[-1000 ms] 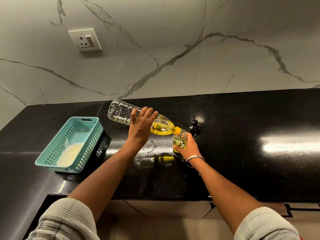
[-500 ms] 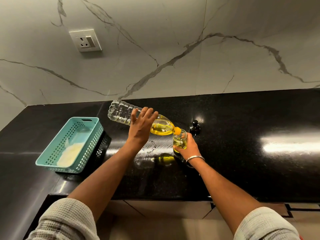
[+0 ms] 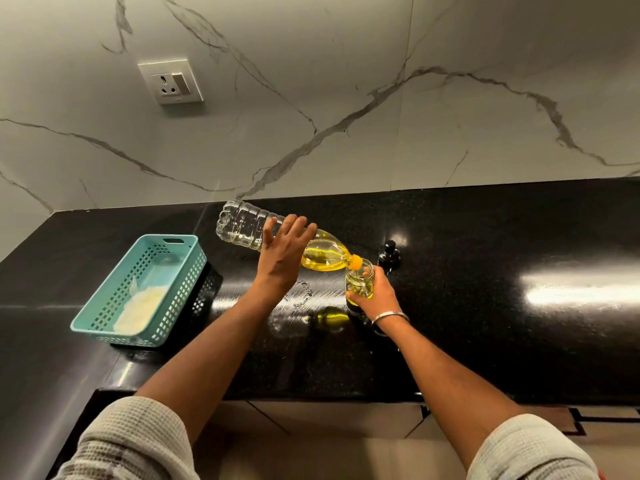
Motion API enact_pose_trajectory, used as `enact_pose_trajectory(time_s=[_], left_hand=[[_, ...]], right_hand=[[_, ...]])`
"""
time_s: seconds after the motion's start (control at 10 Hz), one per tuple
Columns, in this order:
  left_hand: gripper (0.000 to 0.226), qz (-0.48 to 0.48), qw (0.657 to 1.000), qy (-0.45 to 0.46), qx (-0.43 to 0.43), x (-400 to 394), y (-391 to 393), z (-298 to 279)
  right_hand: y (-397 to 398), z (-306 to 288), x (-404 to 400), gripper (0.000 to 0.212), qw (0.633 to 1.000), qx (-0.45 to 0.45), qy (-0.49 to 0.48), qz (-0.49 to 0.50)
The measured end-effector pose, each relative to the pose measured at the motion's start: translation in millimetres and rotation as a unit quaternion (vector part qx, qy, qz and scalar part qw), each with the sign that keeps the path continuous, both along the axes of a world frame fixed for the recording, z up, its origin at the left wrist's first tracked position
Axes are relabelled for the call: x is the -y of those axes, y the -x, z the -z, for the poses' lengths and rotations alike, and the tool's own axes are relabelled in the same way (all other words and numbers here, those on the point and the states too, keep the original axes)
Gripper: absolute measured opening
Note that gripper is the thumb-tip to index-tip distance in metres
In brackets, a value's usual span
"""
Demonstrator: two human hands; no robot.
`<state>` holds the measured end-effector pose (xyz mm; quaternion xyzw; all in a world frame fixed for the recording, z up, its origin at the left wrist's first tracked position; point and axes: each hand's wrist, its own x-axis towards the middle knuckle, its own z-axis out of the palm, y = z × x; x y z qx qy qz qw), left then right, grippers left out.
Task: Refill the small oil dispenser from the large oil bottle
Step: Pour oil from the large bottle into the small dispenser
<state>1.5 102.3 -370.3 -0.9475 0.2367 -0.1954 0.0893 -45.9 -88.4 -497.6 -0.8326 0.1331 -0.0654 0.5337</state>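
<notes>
The large clear oil bottle (image 3: 242, 226) is tipped almost flat above the black counter, yellow oil pooled at its neck end, its orange mouth over the rim of the small glass oil dispenser (image 3: 360, 284). My left hand (image 3: 282, 254) grips the bottle around its middle. The dispenser stands on the counter, partly filled with yellow oil, and my right hand (image 3: 375, 294) holds it from the right side. A thin stream of oil runs from the bottle's mouth into the dispenser.
The dispenser's black cap (image 3: 389, 252) sits on the counter just behind the dispenser. A teal plastic basket (image 3: 104, 318) with a pale cloth inside stands at the left. The marble wall carries a socket (image 3: 169, 81). The counter's front edge (image 3: 311, 396) runs below my forearms.
</notes>
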Motion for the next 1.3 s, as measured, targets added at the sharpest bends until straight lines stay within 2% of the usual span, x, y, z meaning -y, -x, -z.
enact_pose_trajectory(time_s=[1.3], left_hand=[[0.076, 0.009, 1.000, 0.001, 0.015, 0.5, 0.0, -1.3]], right_hand=[[2.3, -4.5, -0.6, 0.060, 1.000, 0.003, -0.001, -0.008]])
